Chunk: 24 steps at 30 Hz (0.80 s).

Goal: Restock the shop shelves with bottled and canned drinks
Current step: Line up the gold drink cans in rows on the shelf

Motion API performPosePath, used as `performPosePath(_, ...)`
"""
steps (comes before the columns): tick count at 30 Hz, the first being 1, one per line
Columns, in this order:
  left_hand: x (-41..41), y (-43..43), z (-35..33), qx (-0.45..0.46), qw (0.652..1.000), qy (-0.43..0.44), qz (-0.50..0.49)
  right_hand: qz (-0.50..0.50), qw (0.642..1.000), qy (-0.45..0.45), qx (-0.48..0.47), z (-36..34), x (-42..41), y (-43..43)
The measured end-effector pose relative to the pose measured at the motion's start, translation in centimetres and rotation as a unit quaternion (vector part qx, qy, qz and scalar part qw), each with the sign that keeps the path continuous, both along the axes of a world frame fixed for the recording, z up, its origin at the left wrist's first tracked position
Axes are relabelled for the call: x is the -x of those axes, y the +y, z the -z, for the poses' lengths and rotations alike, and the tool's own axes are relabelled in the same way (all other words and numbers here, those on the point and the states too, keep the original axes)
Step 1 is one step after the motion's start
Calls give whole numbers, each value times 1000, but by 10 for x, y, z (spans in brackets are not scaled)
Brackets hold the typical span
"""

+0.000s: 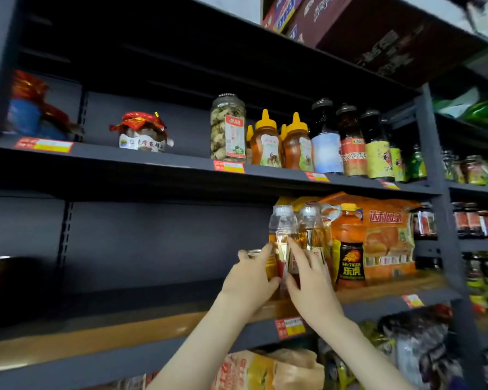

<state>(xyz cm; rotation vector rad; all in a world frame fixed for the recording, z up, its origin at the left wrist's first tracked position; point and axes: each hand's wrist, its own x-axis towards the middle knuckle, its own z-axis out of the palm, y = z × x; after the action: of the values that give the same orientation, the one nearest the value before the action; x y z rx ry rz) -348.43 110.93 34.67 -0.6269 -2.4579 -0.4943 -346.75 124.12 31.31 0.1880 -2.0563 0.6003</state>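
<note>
Bottle [282, 229], amber liquid, touched by right hand [312, 282]; left hand [247, 281] seemingly grips can [254, 253].

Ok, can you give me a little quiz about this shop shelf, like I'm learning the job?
1. True or false: the orange bottle stands left of the two clear bottles.
2. The amber squeezy bottles on the shelf above have caps that are: A yellow, B green, C black?
3. Which hand grips the gold can: the left hand or the right hand?
Key: 1 false, it stands to their right. 2 A. 3 the left hand.
</note>
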Motion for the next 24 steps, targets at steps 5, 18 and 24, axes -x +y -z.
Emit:
performPosePath(5,-4,-1,-1,-70,997,9,37,-10,999,3,39,1,20,4)
performPosePath(18,-65,-40,2,-356,923,100,107,-183,968,92,142,-19,-22,-17)
performPosePath(24,-102,-31,22,-464,845,-101,246,-432,881,-70,179,-5,-94,-11)
